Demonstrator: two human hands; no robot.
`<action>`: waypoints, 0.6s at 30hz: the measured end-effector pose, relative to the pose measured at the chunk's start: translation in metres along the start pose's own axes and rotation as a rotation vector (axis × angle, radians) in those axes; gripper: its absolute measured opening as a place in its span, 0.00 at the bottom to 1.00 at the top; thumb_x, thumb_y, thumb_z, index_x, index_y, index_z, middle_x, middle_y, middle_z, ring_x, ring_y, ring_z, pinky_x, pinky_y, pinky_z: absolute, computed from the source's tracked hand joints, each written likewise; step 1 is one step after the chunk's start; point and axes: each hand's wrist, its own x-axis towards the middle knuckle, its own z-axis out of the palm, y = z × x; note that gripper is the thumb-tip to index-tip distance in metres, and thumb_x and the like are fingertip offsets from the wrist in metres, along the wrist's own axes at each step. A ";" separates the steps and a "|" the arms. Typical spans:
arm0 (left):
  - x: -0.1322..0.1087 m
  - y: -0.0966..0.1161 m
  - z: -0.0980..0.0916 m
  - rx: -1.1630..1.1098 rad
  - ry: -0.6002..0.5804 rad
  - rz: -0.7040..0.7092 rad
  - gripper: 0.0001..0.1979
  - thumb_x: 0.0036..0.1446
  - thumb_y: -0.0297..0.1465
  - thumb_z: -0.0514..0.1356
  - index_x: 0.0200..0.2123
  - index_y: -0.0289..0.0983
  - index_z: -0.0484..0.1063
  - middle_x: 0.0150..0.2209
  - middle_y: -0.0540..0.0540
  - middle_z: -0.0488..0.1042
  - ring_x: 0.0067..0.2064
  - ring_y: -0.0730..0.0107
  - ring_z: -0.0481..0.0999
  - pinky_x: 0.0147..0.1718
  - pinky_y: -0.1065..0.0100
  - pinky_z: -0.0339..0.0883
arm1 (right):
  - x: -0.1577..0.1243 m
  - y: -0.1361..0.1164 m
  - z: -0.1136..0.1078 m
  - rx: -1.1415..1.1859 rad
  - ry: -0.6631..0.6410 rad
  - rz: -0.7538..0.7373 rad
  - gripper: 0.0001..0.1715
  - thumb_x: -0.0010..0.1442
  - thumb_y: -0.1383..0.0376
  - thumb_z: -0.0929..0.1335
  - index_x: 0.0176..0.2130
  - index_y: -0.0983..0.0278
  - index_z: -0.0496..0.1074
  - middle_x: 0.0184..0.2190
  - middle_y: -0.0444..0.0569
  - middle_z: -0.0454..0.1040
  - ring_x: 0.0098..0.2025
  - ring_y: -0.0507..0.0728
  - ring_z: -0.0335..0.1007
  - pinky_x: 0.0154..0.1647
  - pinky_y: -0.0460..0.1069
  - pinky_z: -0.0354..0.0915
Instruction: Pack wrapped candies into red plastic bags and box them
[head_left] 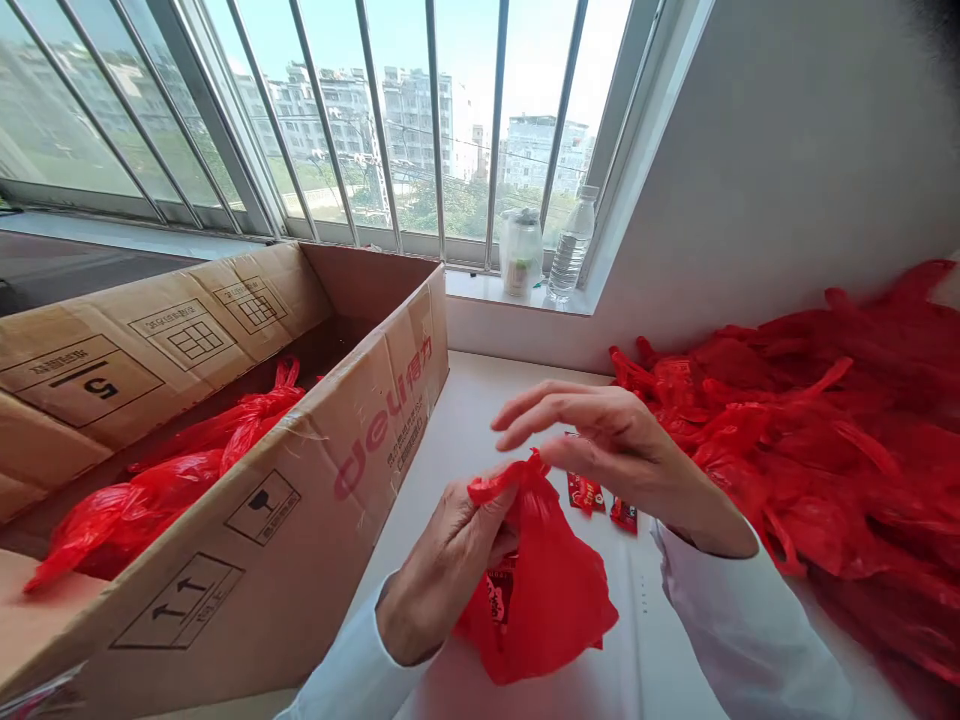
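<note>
In the lower middle of the head view, a red plastic bag [562, 590] hangs with its neck gathered. My left hand [457, 555] is closed round that neck, a twist of the handles poking up above the thumb. Dark printed packets show through the bag's left side. Just above the neck, my right hand [611, 430] has its fingers stretched out and apart; its thumb tip is beside the top of the bag, and whether it touches cannot be made out. Small red snack packets [585, 492] lie on the white table [469, 400] beneath my right hand, which partly hides them.
At left stands an open cardboard box [315, 510] with filled red bags [187, 475] inside. A large heap of red plastic bags [810, 450] lies at right against the wall. On the windowsill stand a clear bottle [572, 250] and a plastic cup [519, 255], behind them a barred window.
</note>
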 end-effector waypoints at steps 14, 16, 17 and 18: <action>0.007 -0.013 -0.026 -0.684 -0.231 -0.389 0.24 0.64 0.48 0.51 0.59 0.45 0.63 0.29 0.49 0.72 0.28 0.73 0.70 0.31 0.73 0.62 | -0.035 0.053 0.008 0.442 0.395 0.467 0.11 0.55 0.60 0.74 0.31 0.66 0.75 0.20 0.42 0.71 0.20 0.47 0.65 0.20 0.42 0.62; 0.001 -0.010 -0.026 -0.495 -0.241 -0.380 0.26 0.63 0.49 0.51 0.59 0.45 0.64 0.24 0.52 0.71 0.24 0.74 0.66 0.28 0.73 0.60 | -0.041 0.057 0.011 0.488 0.459 0.512 0.12 0.53 0.59 0.75 0.31 0.66 0.75 0.20 0.43 0.72 0.20 0.47 0.65 0.19 0.41 0.61; -0.002 -0.007 -0.025 -0.353 -0.200 -0.351 0.26 0.61 0.49 0.53 0.58 0.45 0.65 0.22 0.53 0.70 0.23 0.74 0.65 0.27 0.73 0.59 | -0.044 0.058 0.013 0.513 0.486 0.536 0.13 0.52 0.59 0.76 0.31 0.66 0.75 0.21 0.43 0.72 0.20 0.47 0.65 0.18 0.41 0.61; -0.006 -0.003 -0.024 -0.218 -0.153 -0.325 0.25 0.60 0.49 0.55 0.57 0.44 0.67 0.20 0.55 0.68 0.23 0.74 0.64 0.26 0.73 0.59 | -0.046 0.058 0.014 0.539 0.505 0.556 0.13 0.51 0.59 0.76 0.31 0.66 0.75 0.21 0.43 0.72 0.20 0.46 0.66 0.18 0.40 0.61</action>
